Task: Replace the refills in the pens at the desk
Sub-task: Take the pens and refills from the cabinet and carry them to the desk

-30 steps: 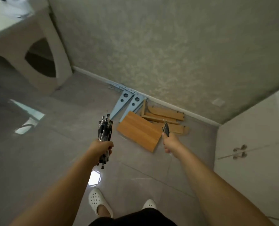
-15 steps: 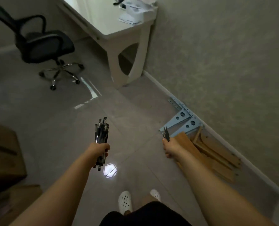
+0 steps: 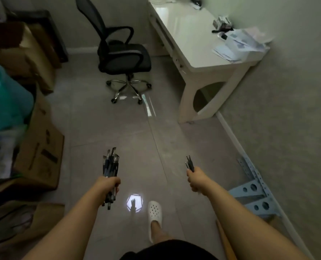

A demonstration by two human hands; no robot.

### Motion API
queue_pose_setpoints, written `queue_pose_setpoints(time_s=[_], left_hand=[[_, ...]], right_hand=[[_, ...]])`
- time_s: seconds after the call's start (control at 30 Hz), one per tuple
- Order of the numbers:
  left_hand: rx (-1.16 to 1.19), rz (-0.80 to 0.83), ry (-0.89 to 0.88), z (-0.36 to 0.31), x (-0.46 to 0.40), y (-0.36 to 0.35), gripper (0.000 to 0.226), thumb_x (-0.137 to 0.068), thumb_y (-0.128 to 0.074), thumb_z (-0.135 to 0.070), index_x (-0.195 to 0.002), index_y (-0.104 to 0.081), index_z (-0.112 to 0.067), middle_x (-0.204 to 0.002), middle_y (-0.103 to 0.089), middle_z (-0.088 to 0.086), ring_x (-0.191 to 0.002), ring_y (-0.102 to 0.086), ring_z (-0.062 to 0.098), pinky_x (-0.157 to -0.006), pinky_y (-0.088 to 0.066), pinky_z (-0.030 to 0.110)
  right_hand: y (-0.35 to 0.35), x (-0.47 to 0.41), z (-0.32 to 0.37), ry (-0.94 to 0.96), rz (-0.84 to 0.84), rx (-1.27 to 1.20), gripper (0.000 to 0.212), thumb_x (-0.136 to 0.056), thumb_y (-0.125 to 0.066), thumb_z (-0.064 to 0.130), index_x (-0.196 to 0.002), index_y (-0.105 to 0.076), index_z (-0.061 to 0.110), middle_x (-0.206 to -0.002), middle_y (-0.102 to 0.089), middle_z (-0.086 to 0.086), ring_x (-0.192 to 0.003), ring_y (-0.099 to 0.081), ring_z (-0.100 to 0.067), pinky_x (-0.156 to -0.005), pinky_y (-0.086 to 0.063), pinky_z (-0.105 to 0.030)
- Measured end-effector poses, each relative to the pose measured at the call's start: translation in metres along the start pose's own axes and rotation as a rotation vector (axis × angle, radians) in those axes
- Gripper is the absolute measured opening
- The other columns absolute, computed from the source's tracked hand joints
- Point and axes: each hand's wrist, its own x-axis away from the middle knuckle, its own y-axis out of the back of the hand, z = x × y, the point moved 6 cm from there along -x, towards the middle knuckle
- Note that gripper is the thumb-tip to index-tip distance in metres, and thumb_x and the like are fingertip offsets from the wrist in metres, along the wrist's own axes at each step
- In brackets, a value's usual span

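Observation:
My left hand [image 3: 110, 183] grips a thick bundle of pens [image 3: 110, 164], upright, their clips pointing up and their tips sticking out below my fist. My right hand [image 3: 194, 178] holds a thin bunch of dark refills [image 3: 189, 163], whose ends poke up above my fingers. Both hands are held out in front of me over the grey tiled floor. The white desk [image 3: 191, 37] stands ahead at the upper right, against the wall.
A black office chair [image 3: 121, 53] on castors stands left of the desk. Papers and small items [image 3: 238, 42] lie on the desk's near end. Cardboard boxes [image 3: 41, 147] and a teal bag [image 3: 4, 102] crowd the left. Blue metal brackets [image 3: 253, 192] lie by the right wall.
The view has swung left from the wall and the wooden boards to the desk and chair. Both hands keep their grip on the pens and refills.

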Motion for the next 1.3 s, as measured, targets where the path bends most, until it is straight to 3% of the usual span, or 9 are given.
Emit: queue_pose_setpoints(time_s=[0.33, 0.57, 0.77, 0.9, 1.07, 1.3], left_hand=[[0.155, -0.115, -0.005, -0.128, -0.073, 0.032, 0.019, -0.084, -0.06, 0.001, -0.067, -0.053, -0.002, -0.055, -0.053, 0.016, -0.034, -0.049, 0.018, -0.037, -0.042, 0.02], [0.147, -0.114, 0.003, -0.209, -0.151, 0.068, 0.016, -0.082, -0.06, 0.001, -0.068, -0.054, -0.002, -0.046, -0.054, 0.012, -0.038, -0.05, 0.021, -0.041, -0.042, 0.022], [0.09, -0.099, -0.042, -0.324, -0.228, 0.117, 0.01, -0.081, -0.06, 0.003, -0.075, -0.053, 0.001, -0.046, -0.054, 0.014, -0.04, -0.05, 0.023, -0.046, -0.041, 0.024], [0.012, -0.088, -0.101, -0.407, -0.267, 0.137, 0.013, -0.081, -0.059, 0.004, -0.07, -0.052, 0.003, -0.044, -0.051, 0.014, -0.042, -0.047, 0.024, -0.049, -0.038, 0.026], [-0.065, -0.015, -0.11, -0.487, -0.309, 0.128, 0.009, -0.078, -0.06, 0.003, -0.07, -0.054, 0.003, -0.05, -0.054, 0.016, -0.049, -0.05, 0.025, -0.057, -0.041, 0.03], [-0.143, 0.021, -0.141, -0.607, -0.379, 0.092, 0.011, -0.071, -0.061, -0.005, -0.063, -0.058, 0.002, -0.054, -0.058, 0.019, -0.057, -0.052, 0.027, -0.059, -0.043, 0.036]], right_hand=[[0.007, -0.103, 0.181, 0.08, 0.063, 0.145, 0.024, -0.106, -0.033, 0.027, -0.086, -0.039, 0.015, -0.066, -0.035, -0.005, -0.05, -0.029, -0.015, -0.047, -0.025, -0.027], [-0.016, -0.17, 0.283, 0.098, 0.103, 0.091, 0.022, -0.105, -0.033, 0.026, -0.087, -0.039, 0.015, -0.063, -0.032, -0.003, -0.05, -0.027, -0.013, -0.047, -0.022, -0.027], [-0.028, -0.224, 0.378, 0.069, 0.059, 0.036, 0.021, -0.106, -0.034, 0.025, -0.087, -0.039, 0.015, -0.064, -0.032, -0.004, -0.05, -0.028, -0.014, -0.045, -0.025, -0.025], [-0.019, -0.252, 0.441, 0.08, 0.006, 0.01, 0.02, -0.106, -0.034, 0.023, -0.089, -0.039, 0.013, -0.066, -0.034, -0.005, -0.05, -0.03, -0.015, -0.045, -0.026, -0.025], [0.004, -0.291, 0.487, 0.041, -0.044, -0.031, 0.018, -0.106, -0.035, 0.025, -0.098, -0.041, 0.011, -0.067, -0.036, -0.006, -0.05, -0.032, -0.016, -0.044, -0.028, -0.027], [0.055, -0.389, 0.557, 0.023, -0.091, -0.049, 0.02, -0.104, -0.036, 0.029, -0.09, -0.041, 0.015, -0.069, -0.04, -0.006, -0.051, -0.036, -0.017, -0.044, -0.03, -0.024]])
